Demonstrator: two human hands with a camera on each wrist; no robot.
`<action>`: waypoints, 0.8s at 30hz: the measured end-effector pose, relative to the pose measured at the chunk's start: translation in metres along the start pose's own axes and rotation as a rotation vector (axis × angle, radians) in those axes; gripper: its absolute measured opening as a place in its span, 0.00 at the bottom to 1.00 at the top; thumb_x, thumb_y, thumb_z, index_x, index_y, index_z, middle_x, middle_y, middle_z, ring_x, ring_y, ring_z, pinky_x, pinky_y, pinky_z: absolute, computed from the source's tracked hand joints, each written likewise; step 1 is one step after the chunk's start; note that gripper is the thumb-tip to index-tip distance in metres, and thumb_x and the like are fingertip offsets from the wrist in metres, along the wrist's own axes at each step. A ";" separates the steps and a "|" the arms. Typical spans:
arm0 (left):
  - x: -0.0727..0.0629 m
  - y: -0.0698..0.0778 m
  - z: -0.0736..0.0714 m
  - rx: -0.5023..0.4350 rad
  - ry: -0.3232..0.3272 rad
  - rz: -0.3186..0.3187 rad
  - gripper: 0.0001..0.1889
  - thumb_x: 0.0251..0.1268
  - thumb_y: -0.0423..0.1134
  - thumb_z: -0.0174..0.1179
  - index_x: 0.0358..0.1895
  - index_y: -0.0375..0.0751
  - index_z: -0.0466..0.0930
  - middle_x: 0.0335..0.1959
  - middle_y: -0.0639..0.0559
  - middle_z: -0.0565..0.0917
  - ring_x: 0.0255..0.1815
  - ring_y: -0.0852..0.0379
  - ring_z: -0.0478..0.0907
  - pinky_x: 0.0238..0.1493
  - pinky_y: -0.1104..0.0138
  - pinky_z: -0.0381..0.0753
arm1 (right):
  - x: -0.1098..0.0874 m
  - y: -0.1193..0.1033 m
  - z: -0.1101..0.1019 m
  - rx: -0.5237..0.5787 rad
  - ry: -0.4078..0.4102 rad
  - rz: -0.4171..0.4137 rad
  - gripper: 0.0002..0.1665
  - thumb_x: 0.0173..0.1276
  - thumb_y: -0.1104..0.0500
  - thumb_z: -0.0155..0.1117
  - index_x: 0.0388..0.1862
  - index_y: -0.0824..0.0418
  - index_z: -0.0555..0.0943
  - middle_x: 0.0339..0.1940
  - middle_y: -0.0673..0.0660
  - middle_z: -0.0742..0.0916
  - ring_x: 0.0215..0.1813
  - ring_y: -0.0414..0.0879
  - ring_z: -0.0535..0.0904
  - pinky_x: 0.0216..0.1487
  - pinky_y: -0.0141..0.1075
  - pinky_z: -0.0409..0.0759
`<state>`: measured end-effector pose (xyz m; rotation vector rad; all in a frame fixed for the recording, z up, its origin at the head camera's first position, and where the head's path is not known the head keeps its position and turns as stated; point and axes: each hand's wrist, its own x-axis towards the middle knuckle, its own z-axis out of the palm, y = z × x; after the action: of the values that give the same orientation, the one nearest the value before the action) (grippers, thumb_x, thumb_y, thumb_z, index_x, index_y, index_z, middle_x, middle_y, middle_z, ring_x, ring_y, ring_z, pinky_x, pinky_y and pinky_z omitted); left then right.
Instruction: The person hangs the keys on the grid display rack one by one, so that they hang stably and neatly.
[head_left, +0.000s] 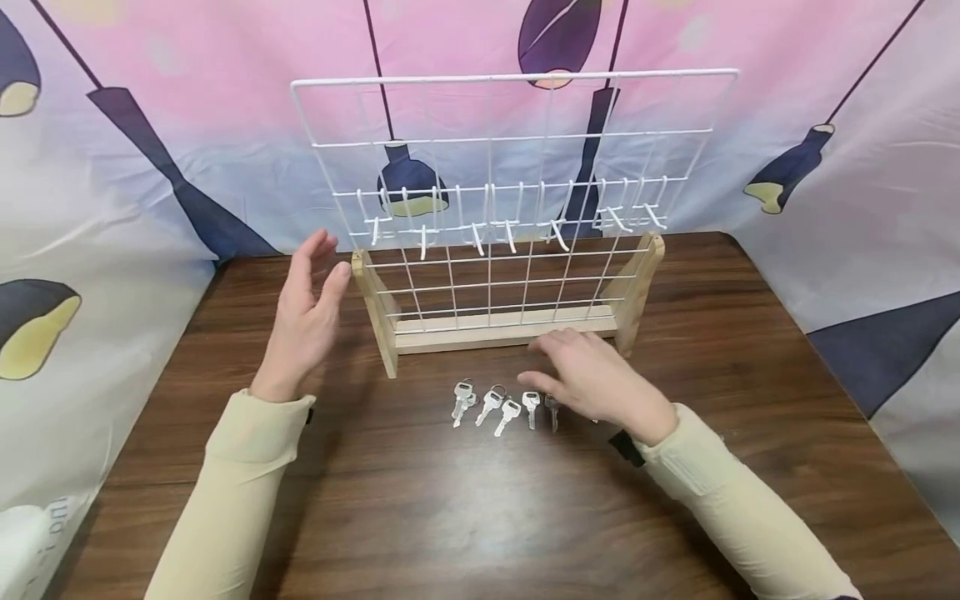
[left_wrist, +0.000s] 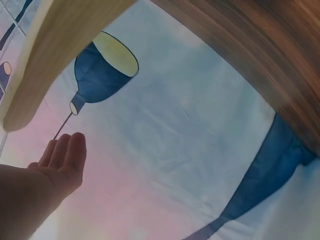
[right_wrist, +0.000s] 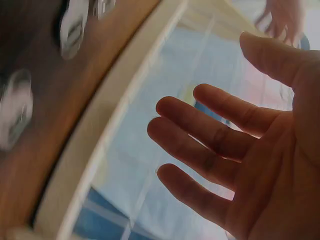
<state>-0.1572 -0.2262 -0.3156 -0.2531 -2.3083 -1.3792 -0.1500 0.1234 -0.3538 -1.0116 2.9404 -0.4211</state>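
Several silver keys, some with small rings, lie in a row on the wooden table in front of a white wire grid rack. Over the right end of that row hovers my right hand, which partly hides the keys there. In the right wrist view its fingers are spread and loosely extended, with nothing held. To the left of the rack my left hand is raised beside the wooden upright, thumb and fingers apart and holding nothing. White hooks hang across the grid.
The rack's wooden base bar joins two wooden side supports on the dark brown table. A patterned curtain hangs behind the table and along both sides. A white object shows at the lower left.
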 end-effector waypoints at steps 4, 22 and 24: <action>0.007 0.000 0.012 -0.099 0.025 0.009 0.27 0.75 0.38 0.50 0.73 0.37 0.58 0.67 0.43 0.68 0.69 0.48 0.64 0.68 0.64 0.66 | 0.012 -0.011 0.018 0.003 -0.040 -0.027 0.28 0.70 0.39 0.59 0.55 0.58 0.79 0.52 0.53 0.84 0.57 0.50 0.77 0.58 0.48 0.75; 0.020 -0.007 0.044 -0.340 0.129 0.036 0.19 0.76 0.34 0.46 0.63 0.26 0.67 0.54 0.42 0.75 0.59 0.47 0.70 0.63 0.67 0.69 | 0.049 -0.024 0.041 0.004 -0.130 -0.075 0.16 0.69 0.48 0.63 0.50 0.54 0.83 0.48 0.51 0.84 0.53 0.50 0.77 0.55 0.47 0.77; 0.019 -0.008 0.046 -0.354 0.140 0.035 0.18 0.76 0.34 0.46 0.62 0.25 0.67 0.53 0.39 0.75 0.58 0.48 0.71 0.64 0.66 0.69 | 0.049 -0.026 0.044 0.014 -0.136 -0.080 0.15 0.69 0.47 0.63 0.48 0.53 0.83 0.46 0.51 0.84 0.52 0.50 0.77 0.53 0.46 0.77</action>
<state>-0.1892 -0.1909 -0.3322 -0.2919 -1.9297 -1.7254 -0.1695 0.0630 -0.3853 -1.1121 2.7807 -0.3582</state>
